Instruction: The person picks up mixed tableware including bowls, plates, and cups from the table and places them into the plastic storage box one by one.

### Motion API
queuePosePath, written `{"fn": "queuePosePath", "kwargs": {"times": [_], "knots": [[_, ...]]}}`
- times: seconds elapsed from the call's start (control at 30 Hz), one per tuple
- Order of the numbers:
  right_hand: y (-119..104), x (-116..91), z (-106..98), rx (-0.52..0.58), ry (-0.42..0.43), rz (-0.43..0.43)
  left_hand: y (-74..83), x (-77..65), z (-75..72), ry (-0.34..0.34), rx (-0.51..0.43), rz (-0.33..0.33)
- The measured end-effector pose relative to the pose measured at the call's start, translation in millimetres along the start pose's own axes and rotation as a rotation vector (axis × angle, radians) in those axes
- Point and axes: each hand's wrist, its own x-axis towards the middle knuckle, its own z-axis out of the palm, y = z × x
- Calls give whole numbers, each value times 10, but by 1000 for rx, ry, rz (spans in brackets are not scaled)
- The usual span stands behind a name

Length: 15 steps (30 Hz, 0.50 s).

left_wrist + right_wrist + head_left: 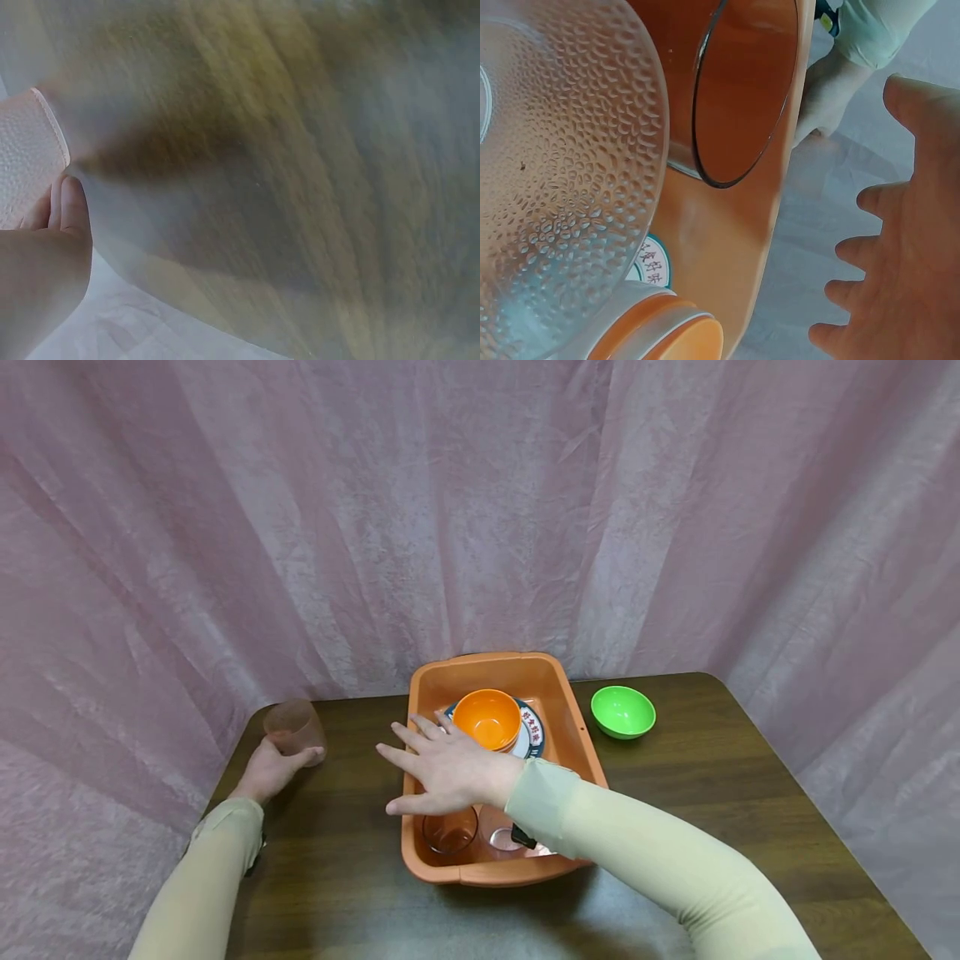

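Observation:
At the table's far left corner my left hand [270, 770] grips a pinkish see-through cup [294, 725], fingers on one side and thumb on the other. In the left wrist view the cup's pebbled wall [28, 154] shows at the left edge. My right hand [450, 768], fingers spread and holding nothing, hovers over the left side of an orange basin [429, 870]. Inside the basin are stacked orange bowls [487, 720] on a patterned plate [534, 731], a clear drinking glass [450, 833] and a clear pebbled vessel [577, 150]. My right forearm hides part of the basin.
A green bowl [623, 712] stands on the dark wooden table [705, 768], right of the basin. Pink curtains [495, 527] hang close behind the table and at both sides.

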Motion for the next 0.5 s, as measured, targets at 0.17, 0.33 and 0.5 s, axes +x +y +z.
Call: {"fn": "queuePosePath", "kwargs": {"times": [0.17,0.33,0.5], "knots": [[2,-22,0,-6,-2,1,-3,-69,-6,-18,38,47],[3,-56,17,-9,-11,-9,-20,-148,3,-26,67,102],[6,-112,21,-14,-6,-26,-33,-265,29,-13,68,115]]}}
